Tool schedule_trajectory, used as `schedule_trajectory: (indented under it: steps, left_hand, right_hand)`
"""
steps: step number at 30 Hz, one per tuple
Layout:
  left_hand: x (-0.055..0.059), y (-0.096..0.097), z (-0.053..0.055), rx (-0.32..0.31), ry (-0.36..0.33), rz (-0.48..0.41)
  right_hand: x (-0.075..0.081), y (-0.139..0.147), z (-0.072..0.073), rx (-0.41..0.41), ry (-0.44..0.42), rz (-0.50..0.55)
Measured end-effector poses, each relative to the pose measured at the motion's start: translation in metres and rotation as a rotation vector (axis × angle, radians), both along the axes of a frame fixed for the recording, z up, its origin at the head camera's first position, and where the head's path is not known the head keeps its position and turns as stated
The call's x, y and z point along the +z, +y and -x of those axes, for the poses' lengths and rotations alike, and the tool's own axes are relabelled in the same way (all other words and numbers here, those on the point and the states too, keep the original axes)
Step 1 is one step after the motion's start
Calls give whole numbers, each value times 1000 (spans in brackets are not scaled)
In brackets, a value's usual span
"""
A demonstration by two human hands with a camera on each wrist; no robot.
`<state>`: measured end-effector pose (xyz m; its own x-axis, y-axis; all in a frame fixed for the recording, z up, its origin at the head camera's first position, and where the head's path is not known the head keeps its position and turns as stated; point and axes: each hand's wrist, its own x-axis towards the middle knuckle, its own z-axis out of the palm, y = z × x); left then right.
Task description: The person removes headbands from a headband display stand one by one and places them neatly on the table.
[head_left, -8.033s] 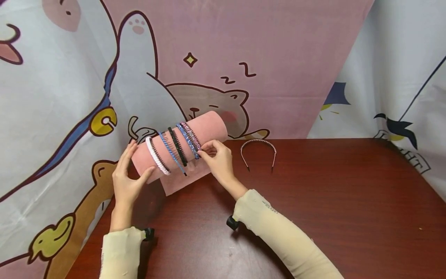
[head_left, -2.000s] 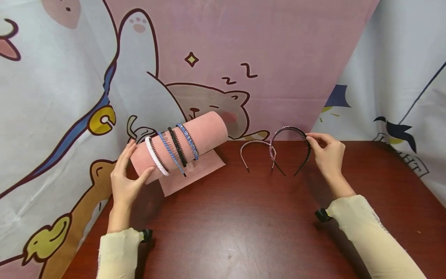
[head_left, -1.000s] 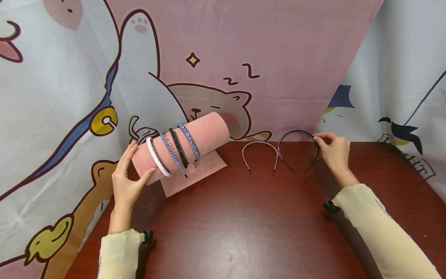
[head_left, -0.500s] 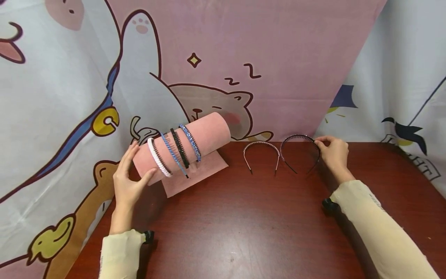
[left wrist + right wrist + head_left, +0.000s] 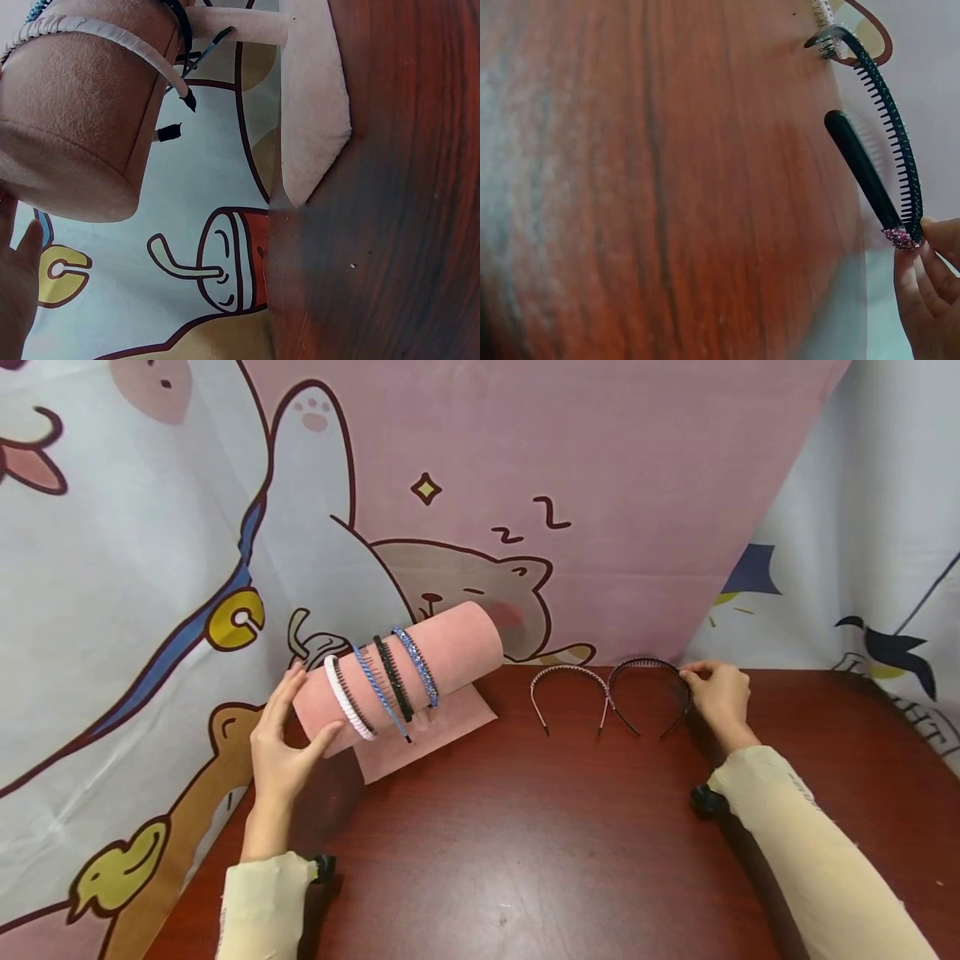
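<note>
In the head view my right hand [image 5: 722,697] pinches one side of a dark toothed headband [image 5: 643,662], which stands upright on its tips at the table's back edge. Pink glitter shows on that headband [image 5: 904,150] in the right wrist view. Touching or nearly touching it on the left is a pale headband [image 5: 567,668]. My left hand [image 5: 281,756] holds the near end of a pink padded headband stand [image 5: 468,639], thumb and fingers on either side. Around the roll sit a white headband [image 5: 347,702], a thin blue one [image 5: 378,690], a black one [image 5: 393,677] and a blue glittery one [image 5: 417,665].
The stand's flat pink base [image 5: 461,718] rests on the brown wooden table [image 5: 517,835] at back left. A cartoon-printed cloth [image 5: 637,485] hangs right behind the table's back edge and along the left side.
My right hand took the pink glittery headband off the stand, carried it right, and lowered it beside the pale headband. My left hand has stayed on the stand's end.
</note>
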<state>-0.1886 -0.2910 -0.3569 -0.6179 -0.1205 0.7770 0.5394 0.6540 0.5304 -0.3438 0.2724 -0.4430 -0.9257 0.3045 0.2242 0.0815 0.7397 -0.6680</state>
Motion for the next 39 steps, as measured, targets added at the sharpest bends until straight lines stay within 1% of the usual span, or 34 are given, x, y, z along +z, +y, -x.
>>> schedule_trajectory:
  steps: [7,15,22,29,32,39]
  left_hand:
    - [0,1,0,-4,4,-14]
    - [1,1,1,-18,1,-17]
    - [0,2,1,-3,2,-17]
    - [1,3,1,-2,17,-23]
    - [1,3,1,0,18,-23]
    - [1,3,0,5,19,-21]
  right_hand:
    - [-5,1,4,-5,-35,12]
    - [-10,4,7,-1,-79,-2]
    - [-14,4,9,9,-99,-6]
    - [-16,5,9,12,-115,-8]
    - [-16,5,9,9,-110,7]
    - [-13,5,8,-5,-121,82]
